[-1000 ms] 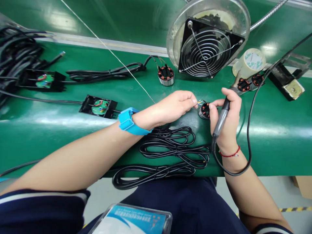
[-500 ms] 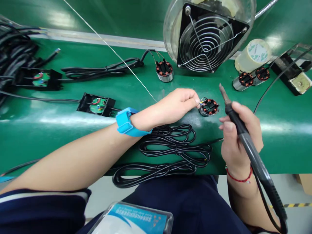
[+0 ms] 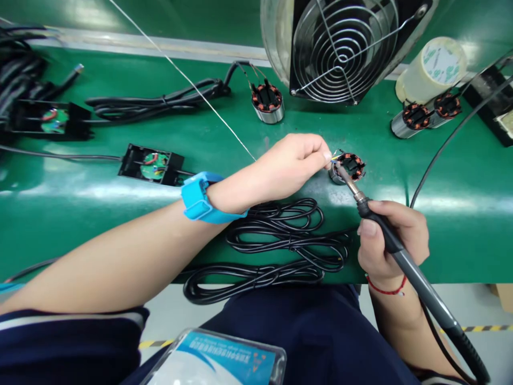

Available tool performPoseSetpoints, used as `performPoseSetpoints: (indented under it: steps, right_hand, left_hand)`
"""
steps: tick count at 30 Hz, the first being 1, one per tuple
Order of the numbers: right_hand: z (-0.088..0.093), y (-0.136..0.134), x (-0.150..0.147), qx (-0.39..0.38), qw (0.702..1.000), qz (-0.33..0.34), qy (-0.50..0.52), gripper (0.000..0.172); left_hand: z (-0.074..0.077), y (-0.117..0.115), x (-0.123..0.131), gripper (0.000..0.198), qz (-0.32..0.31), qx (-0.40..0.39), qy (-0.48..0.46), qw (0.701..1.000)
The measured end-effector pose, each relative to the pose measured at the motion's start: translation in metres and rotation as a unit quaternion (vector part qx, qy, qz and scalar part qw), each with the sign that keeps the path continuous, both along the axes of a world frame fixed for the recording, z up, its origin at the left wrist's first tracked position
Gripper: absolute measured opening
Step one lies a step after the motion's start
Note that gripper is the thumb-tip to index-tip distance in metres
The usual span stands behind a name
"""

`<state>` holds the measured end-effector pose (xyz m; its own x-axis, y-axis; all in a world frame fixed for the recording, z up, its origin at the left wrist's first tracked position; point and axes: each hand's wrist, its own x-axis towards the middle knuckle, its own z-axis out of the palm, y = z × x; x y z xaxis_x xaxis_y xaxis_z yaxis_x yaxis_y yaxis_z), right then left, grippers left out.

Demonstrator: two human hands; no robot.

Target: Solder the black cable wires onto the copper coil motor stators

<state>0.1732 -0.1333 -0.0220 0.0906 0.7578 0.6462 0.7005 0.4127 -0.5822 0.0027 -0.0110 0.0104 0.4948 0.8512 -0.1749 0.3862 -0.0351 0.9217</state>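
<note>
My left hand [image 3: 302, 160], with a blue band [image 3: 200, 198] on its wrist, pinches thin coloured wires [image 3: 334, 158] at the left rim of a motor stator [image 3: 352, 167]. The stator is a silver ring with copper windings, upright on the green bench. My right hand [image 3: 393, 238] is wrapped round the grip of a soldering iron [image 3: 395, 243]. The iron's tip lies at the wires by the stator's left edge; whether it touches them I cannot tell. My fingertips partly hide the wire ends.
A fan with a wire guard [image 3: 340, 59] stands behind the stator. More stators [image 3: 267, 101] sit at the back, two beside a tape roll [image 3: 443, 67]. Coiled black cables [image 3: 288, 243] lie along the front edge. Open black boxes with green boards [image 3: 151, 164] are at left.
The soldering iron has moved left and down, its tip going from free air to the wires at the stator. My left hand keeps its pinch. The view has shifted slightly.
</note>
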Motion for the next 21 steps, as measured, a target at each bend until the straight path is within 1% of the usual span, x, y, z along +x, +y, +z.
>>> performPoseSetpoints:
  steps: [6,12,15,19,21]
  right_hand:
    - [-0.0015,0.0000,-0.0006,-0.009,1.000,0.003,0.026,0.024]
    - [-0.0003,-0.0002,-0.0011,-0.006,1.000,0.005,0.005,0.024]
    - [-0.0008,-0.0002,-0.0009,0.001,1.000,-0.001,0.022,0.025]
    - [-0.0038,0.0030,0.0003,0.021,0.998,-0.008,0.052,0.029]
    - [-0.0057,0.0049,0.0007,0.015,0.999,-0.001,0.048,0.034]
  left_hand:
    - [0.0014,-0.0001,0.0006,0.020,0.005,0.006,0.005,1.000]
    - [0.0009,-0.0003,0.0005,0.020,0.006,0.001,0.003,1.000]
    - [0.0007,0.0000,0.0010,0.020,0.005,-0.001,-0.001,1.000]
    - [0.0016,0.0003,0.0019,0.021,0.002,0.003,-0.006,1.000]
    - [0.0021,0.0003,0.0021,0.022,0.004,0.005,-0.003,1.000]
